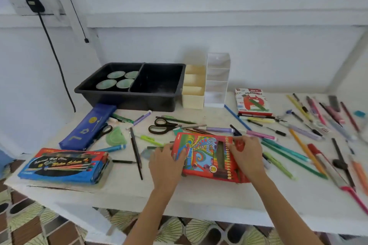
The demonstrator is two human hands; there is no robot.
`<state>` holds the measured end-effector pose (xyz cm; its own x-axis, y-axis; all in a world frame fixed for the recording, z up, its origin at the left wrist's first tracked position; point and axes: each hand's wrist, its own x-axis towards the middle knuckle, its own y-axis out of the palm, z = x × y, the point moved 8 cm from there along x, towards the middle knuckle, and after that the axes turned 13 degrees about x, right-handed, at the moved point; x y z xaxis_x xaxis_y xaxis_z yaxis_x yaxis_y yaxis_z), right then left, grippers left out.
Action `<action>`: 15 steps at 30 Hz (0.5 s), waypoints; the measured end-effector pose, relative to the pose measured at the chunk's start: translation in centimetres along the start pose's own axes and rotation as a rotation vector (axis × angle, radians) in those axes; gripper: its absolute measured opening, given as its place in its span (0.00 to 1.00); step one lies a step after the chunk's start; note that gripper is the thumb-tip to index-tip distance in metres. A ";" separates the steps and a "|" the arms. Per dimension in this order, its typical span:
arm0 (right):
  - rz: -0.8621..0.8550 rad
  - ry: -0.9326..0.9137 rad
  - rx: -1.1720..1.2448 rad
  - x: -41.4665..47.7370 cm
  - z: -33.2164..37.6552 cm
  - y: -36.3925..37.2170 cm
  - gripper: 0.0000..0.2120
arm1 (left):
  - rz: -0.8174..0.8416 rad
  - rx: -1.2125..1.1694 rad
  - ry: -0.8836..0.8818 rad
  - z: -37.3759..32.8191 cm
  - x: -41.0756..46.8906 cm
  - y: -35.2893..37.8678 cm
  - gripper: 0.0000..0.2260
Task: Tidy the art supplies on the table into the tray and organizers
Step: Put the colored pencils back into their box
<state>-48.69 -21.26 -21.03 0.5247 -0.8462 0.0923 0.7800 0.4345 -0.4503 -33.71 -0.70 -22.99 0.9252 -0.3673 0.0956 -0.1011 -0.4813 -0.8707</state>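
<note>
Left hand [166,162], right hand [246,153] gripping colour pencil box [207,157]; table [179,191]

A: Near edge of the counter [129,191] lies bare, plenty of room to slide across!
B: Ahead it's tight: scissors [165,126] and loose pens [219,129] sit between here and the tray [129,99].
A: From above, its right compartment [157,83] gapes open; four dishes [116,80] fill the left.
B: Far right, a thicket of pencils [307,151].
</note>
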 end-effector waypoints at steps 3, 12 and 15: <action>0.087 0.013 -0.084 -2.1 -2.5 -0.7 0.17 | -0.020 0.271 0.014 -1.8 -3.4 1.3 0.21; -0.006 -0.364 -0.495 -6.8 -2.5 -2.0 0.12 | -0.029 0.242 0.450 -6.1 -7.9 5.5 0.26; 0.143 -0.347 -0.590 -8.1 -3.6 -0.4 0.23 | -0.017 0.355 0.430 -6.1 -8.4 6.2 0.27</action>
<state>-54.44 -15.73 -24.83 0.7634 -0.6033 0.2307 0.4318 0.2111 -0.8769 -44.31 -5.42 -26.24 0.6858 -0.6892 0.2340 0.1102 -0.2195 -0.9694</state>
